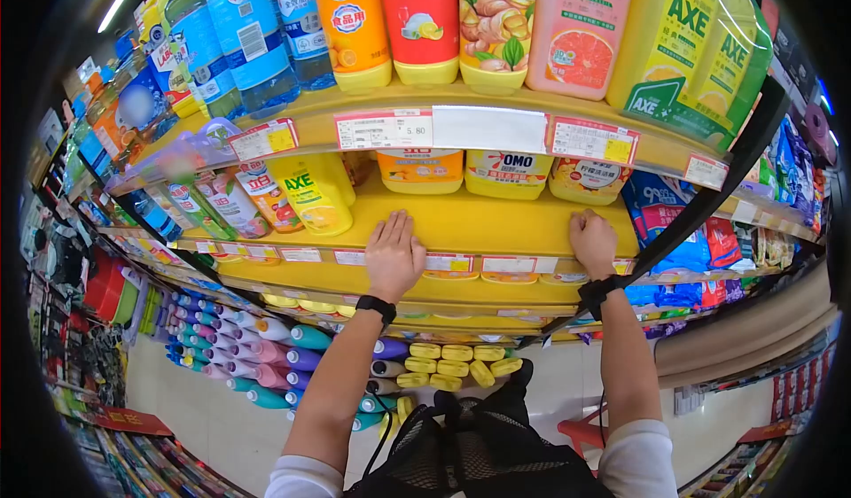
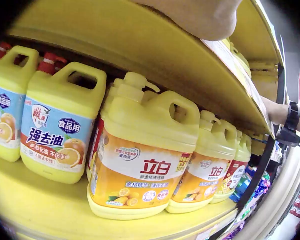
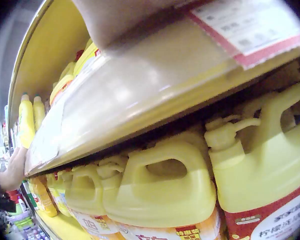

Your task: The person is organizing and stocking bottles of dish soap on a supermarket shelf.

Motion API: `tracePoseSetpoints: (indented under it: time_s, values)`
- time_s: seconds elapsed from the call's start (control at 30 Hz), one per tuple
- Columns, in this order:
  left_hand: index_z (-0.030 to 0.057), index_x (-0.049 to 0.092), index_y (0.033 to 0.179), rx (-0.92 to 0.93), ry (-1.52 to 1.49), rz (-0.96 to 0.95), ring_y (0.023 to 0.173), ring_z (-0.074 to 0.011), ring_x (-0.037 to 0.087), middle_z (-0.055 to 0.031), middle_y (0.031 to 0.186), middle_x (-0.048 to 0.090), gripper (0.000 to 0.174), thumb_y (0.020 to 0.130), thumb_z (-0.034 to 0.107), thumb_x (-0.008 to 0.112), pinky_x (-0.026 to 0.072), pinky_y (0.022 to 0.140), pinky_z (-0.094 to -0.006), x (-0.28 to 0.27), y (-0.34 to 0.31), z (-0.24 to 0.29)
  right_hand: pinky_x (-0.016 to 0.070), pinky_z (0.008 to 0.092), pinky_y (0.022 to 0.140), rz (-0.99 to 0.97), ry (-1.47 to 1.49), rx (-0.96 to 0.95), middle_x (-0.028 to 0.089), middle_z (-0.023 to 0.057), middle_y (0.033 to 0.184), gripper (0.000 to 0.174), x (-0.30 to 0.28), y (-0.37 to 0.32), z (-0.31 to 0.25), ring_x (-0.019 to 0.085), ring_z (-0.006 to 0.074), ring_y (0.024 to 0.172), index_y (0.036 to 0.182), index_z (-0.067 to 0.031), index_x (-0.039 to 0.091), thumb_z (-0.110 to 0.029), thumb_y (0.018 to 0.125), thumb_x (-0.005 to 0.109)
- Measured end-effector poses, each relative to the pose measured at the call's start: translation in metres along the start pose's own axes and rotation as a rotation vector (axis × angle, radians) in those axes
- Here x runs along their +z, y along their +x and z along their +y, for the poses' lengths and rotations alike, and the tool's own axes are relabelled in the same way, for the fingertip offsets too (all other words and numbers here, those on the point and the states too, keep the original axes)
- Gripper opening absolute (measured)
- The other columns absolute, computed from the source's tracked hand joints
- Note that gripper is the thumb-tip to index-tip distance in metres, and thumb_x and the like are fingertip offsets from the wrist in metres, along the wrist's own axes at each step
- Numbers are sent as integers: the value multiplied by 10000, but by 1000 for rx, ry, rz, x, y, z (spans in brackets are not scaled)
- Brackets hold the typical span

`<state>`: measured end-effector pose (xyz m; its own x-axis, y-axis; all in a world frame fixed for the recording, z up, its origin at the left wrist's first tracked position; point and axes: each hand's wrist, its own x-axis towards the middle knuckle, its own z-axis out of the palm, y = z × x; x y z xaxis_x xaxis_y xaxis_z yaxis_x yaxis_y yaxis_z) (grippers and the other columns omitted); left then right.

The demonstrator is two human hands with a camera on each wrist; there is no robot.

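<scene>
My left hand (image 1: 394, 254) rests palm down on the yellow shelf (image 1: 496, 223), its fingers straight and its wrist over the front edge. Near the shelf's right end, my right hand (image 1: 594, 243) rests with curled fingers, holding nothing visible. Yellow AXE bottle (image 1: 315, 198) stands left of the left hand; orange-labelled jug (image 1: 421, 170), OMO jug (image 1: 506, 175) and another jug (image 1: 589, 179) stand farther back. The left wrist view shows part of the left hand (image 2: 205, 17) above an orange-labelled pump jug (image 2: 140, 165); the right wrist view shows part of the right hand (image 3: 120, 20) above yellow jugs (image 3: 165, 185).
Large bottles stand on the upper shelf, with price tags (image 1: 384, 130) along its edge. A dark post (image 1: 700, 197) is right of the right hand. Bottles (image 1: 266, 352) and yellow packs (image 1: 452, 368) stand below, above the floor (image 1: 213, 427).
</scene>
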<state>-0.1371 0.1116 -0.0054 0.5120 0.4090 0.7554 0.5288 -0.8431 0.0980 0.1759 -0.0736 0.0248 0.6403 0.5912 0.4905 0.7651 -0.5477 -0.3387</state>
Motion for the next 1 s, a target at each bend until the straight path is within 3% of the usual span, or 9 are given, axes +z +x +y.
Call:
tracePoseSetpoints:
  time_s: [0.43, 0.57, 1.0]
  values:
    - [-80, 668, 1104, -6, -19, 10, 1152, -364, 632, -239, 1203, 666, 370, 854, 148, 518, 463, 1015, -473, 2, -1, 0, 516, 536, 673, -17, 7, 15, 663, 236, 711, 294, -4, 1, -2, 655, 444, 699, 737, -21, 632, -253, 909, 577]
    - [-80, 686, 1070, -15, -24, 19, 1143, -355, 641, -239, 1173, 680, 365, 835, 155, 535, 467, 1016, -470, 1, 0, 2, 498, 521, 635, 16, 44, 2, 644, 208, 669, 300, 0, 0, 1, 640, 429, 667, 709, -28, 617, -260, 898, 601]
    - [-75, 678, 1091, 16, -8, 1, 1142, -362, 643, -236, 1183, 676, 350, 856, 122, 510, 474, 1011, -473, -1, 2, 4, 532, 500, 681, -17, 34, 31, 687, 197, 772, 263, 1, -2, 4, 674, 396, 713, 767, -33, 625, -245, 918, 583]
